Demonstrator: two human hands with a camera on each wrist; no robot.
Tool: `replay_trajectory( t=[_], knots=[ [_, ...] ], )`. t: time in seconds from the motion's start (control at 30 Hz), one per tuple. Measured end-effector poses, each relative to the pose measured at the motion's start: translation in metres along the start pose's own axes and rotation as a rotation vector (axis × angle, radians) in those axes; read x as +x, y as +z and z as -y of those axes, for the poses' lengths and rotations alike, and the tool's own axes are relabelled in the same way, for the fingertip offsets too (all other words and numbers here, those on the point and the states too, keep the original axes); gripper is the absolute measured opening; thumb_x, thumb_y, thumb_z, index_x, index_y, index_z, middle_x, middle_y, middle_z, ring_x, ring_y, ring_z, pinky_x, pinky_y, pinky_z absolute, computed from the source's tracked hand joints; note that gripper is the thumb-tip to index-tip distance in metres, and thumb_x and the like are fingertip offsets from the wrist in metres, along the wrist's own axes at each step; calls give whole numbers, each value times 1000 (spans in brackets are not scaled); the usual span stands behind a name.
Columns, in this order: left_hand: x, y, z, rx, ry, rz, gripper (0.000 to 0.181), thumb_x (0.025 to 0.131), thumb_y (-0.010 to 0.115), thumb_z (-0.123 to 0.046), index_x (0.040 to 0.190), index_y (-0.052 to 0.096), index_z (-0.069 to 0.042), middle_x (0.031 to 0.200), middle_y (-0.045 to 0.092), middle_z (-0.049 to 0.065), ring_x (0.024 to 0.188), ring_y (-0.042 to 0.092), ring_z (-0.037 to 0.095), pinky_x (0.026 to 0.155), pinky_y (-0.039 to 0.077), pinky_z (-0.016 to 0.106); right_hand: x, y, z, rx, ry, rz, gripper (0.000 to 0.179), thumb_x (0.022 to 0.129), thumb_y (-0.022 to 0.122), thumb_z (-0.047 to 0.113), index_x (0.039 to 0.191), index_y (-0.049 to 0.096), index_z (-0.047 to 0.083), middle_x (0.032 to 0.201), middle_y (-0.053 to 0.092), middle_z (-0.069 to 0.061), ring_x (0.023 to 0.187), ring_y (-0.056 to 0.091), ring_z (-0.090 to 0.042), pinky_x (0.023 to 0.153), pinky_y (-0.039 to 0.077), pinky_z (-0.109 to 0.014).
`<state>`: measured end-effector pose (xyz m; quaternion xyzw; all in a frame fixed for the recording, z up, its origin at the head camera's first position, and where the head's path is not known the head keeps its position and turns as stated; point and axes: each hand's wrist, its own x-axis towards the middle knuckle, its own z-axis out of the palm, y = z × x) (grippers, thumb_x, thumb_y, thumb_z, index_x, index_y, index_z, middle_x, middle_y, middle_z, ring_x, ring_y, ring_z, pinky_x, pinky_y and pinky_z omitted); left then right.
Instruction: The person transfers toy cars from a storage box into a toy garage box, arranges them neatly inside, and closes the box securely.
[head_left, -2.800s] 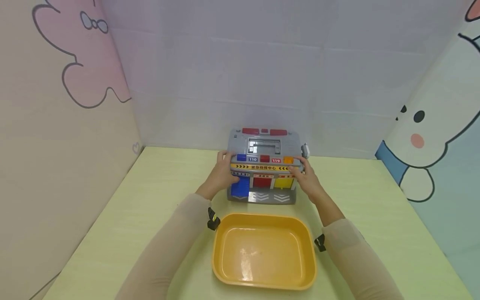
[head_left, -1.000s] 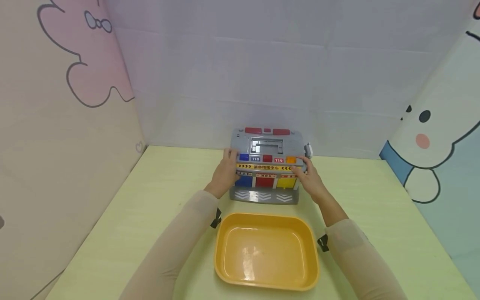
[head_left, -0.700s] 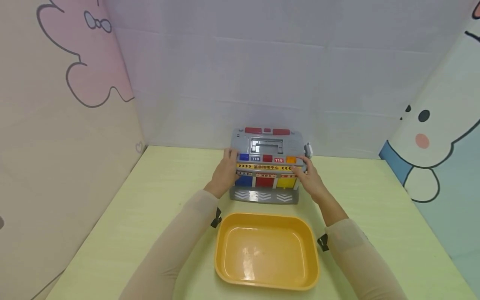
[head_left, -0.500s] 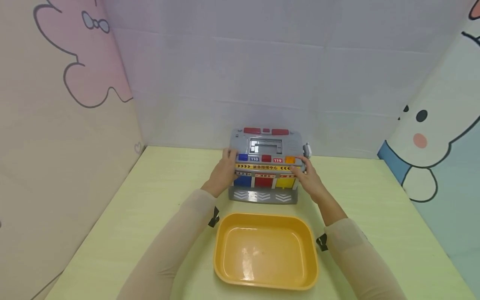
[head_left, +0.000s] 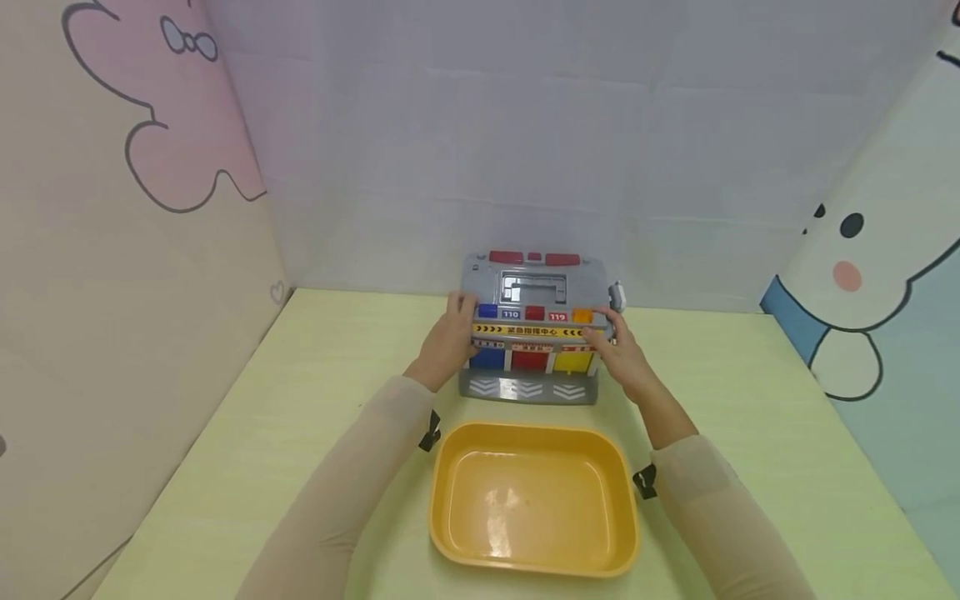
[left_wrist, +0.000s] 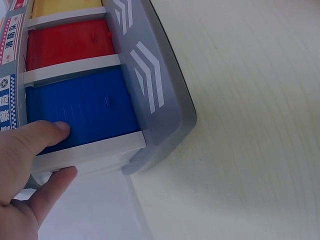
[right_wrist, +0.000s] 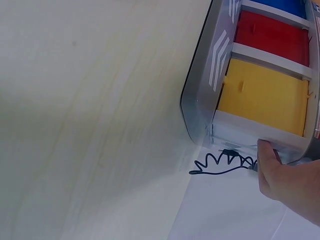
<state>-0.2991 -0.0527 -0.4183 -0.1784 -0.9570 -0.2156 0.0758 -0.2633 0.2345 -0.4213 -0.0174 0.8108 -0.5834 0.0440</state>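
A grey toy garage (head_left: 534, 332) stands at the back of the table, near the rear wall. It has a yellow sign band, red lights on its roof, and a blue door (left_wrist: 85, 102), a red door (left_wrist: 72, 44) and a yellow door (right_wrist: 265, 95), all closed. My left hand (head_left: 447, 346) grips its left side, the thumb lying on the blue door. With my right hand (head_left: 621, 354) I hold its right side, thumb at the front of the sign band and fingers around the top corner. Some fingertips are hidden in the wrist views.
A yellow tray (head_left: 534, 430) sits in front of the garage, between my forearms. A coiled black cord (right_wrist: 210, 173) hangs by the garage's right side. The pale table (head_left: 300, 417) is bounded by cartoon-printed walls left and right and a plain rear wall (head_left: 450, 150).
Earliest, the blue door was swung out over the ramp, with my left thumb on it; by one second ago it is closed. Both hands have kept hold of the garage, and the view has shifted slightly.
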Motion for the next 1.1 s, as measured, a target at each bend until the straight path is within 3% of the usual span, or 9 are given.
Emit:
replay_trajectory(
  t=[0.33, 0.7, 0.93, 1.1],
  knots=[
    [-1, 1, 0, -9, -1, 10, 77, 80, 79, -2, 140, 32, -5, 134, 33, 17, 100, 61, 27, 85, 52, 31, -1, -1, -1, -7, 24, 4, 64, 102, 50, 35, 153, 19, 14, 141, 35, -25, 120, 42, -37, 105, 31, -50],
    [-5, 2, 6, -11, 1, -27, 78, 77, 82, -2, 139, 34, -4, 135, 31, 18, 96, 62, 29, 81, 54, 31, -4, 4, -3, 11, -14, -1, 66, 102, 50, 37, 155, 19, 13, 143, 31, -28, 124, 41, -39, 106, 31, -52],
    [-9, -1, 3, -65, -26, 15, 80, 79, 81, -5, 141, 31, -6, 142, 24, 16, 102, 59, 29, 88, 51, 32, -9, -1, -6, -133, -19, -21, 73, 100, 47, 49, 158, 12, 21, 153, 22, -26, 135, 32, -44, 105, 31, -58],
    [-16, -4, 1, -126, -33, 53, 89, 80, 82, -10, 149, 25, -7, 148, 19, 16, 112, 55, 29, 94, 48, 35, -15, -5, -10, -283, -70, -50, 72, 101, 44, 50, 158, 11, 19, 152, 29, -24, 129, 41, -43, 100, 37, -58]
  ],
)
